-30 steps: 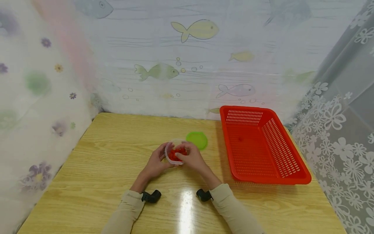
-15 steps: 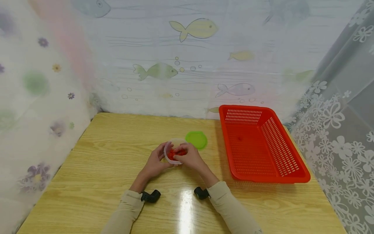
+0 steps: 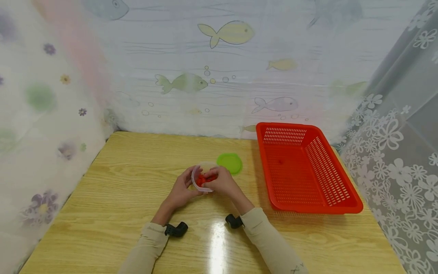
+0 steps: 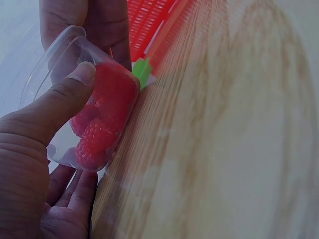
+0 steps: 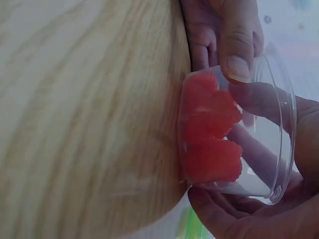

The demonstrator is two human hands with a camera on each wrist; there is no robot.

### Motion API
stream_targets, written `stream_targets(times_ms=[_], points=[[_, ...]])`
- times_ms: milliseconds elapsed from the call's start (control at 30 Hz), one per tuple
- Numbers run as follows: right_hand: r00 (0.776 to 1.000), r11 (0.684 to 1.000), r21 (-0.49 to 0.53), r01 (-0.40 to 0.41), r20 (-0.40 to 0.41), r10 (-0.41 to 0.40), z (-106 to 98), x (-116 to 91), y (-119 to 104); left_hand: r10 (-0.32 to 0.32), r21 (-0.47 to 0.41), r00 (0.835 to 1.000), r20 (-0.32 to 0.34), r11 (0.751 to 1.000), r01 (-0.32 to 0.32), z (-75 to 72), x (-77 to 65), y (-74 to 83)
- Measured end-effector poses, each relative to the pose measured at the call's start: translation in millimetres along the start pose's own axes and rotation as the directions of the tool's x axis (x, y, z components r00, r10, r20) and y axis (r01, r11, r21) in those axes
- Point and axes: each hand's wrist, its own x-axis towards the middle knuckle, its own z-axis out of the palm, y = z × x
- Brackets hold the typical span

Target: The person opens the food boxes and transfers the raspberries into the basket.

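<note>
A clear plastic container [image 5: 279, 169] stands upright, its base right at the tabletop, with several red raspberries [image 5: 212, 162] at the bottom. My left hand [image 3: 181, 190] grips it from the left, thumb on the near wall and fingers round the far side. My right hand [image 3: 225, 184] reaches over the right rim. Its thumb and a finger are inside, seen through the clear wall, pinching a raspberry [image 3: 201, 180] among the others. Other right fingers [image 5: 214, 214] lie outside the far wall. A green lid [image 3: 230, 163] lies flat behind the container.
A large red perforated basket [image 3: 315, 208] stands at the right of the wooden table [image 3: 137, 160], with a small dark red spot [image 3: 280, 161] inside. A fish-print sheet hangs behind the table; a lace curtain [image 3: 393, 152] is at the right.
The right hand and forearm have shifted slightly left, and the thumb has moved a little lower and left in the container. The left hand keeps its grip on the container.
</note>
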Motion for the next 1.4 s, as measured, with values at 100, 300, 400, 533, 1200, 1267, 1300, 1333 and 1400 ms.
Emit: stream_targets(times_ms=[100, 300, 400, 533, 1200, 1267, 1300, 1333, 1400], points=[[1.0, 0.999, -0.043, -0.011, -0.003, 0.011, -0.3, 1.5, -2.7, 0.002, 0.002, 1.0, -0.003, 1.0, -0.002, -0.2, 0.0, -0.3], [1.0, 1.0, -0.016, 0.007, 0.007, -0.007, -1.7, 2.2, -2.2, -0.001, 0.007, 1.0, -0.004, 1.0, 0.001, -0.4, -0.4, -1.3], [0.999, 0.999, 0.032, 0.032, 0.016, -0.033, -2.5, 1.6, 0.5, 0.003, 0.006, 1.0, -0.003, 1.0, -0.003, -0.4, -0.4, -0.8], [0.997, 0.995, 0.08, 0.067, 0.023, -0.069, -1.8, 2.0, 5.5, 0.001, 0.01, 1.0, -0.007, 1.0, -0.001, -0.5, -0.3, 0.0], [0.988, 0.987, 0.114, 0.115, -0.117, -0.102, -13.1, -11.7, 10.5, -0.023, 0.017, 1.0, -0.015, 1.0, 0.023, 1.1, -0.3, -0.6], [0.986, 0.988, 0.097, 0.119, -0.126, -0.106, -15.9, -13.1, 9.3, -0.024, 0.016, 1.0, -0.017, 1.0, 0.024, 1.3, 0.0, -1.1], [0.986, 0.988, 0.095, 0.12, -0.13, -0.107, -17.2, -13.7, 8.8, -0.023, 0.014, 1.0, -0.017, 1.0, 0.024, 1.4, 0.2, -1.5], [0.985, 0.988, 0.09, 0.124, -0.132, -0.111, -18.6, -14.2, 8.2, -0.024, 0.013, 1.0, -0.017, 1.0, 0.025, 1.3, 0.4, -1.8], [0.983, 0.988, 0.081, 0.132, -0.138, -0.12, -21.4, -15.4, 7.5, -0.022, 0.009, 1.0, -0.019, 1.0, 0.022, 1.4, 0.7, -2.6]])
